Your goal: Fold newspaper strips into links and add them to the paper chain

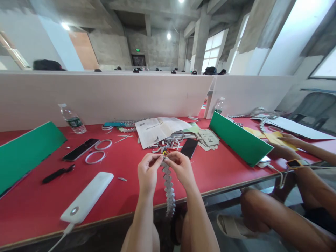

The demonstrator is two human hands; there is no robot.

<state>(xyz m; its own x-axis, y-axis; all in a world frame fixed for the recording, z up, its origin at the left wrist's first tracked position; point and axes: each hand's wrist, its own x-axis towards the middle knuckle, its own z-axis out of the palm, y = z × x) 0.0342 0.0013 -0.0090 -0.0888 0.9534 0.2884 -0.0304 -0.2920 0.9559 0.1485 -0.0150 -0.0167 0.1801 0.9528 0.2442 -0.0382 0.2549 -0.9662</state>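
A grey zigzag chain of folded paper [169, 187] hangs between my forearms, its lower end dropping past the table's front edge. My left hand [149, 171] pinches the top end of this chain from one side. From the other side my right hand [181, 168] pinches the same end, the fingertips of both hands almost meeting. Just beyond my hands lies a heap of folded paper strips [170, 141], partly under a printed paper sheet [160, 129]. A dark phone [189, 148] lies beside the heap, near a stack of small printed papers [209, 138].
Left on the red table [126, 199] are a white power bank [89, 196], a black-handled knife [57, 174], another phone [81, 149], tape rings [95, 157], scissors [124, 138] and a bottle [73, 120]. Green dividers [240, 140] flank me. A co-worker's hands [285, 148] are at right.
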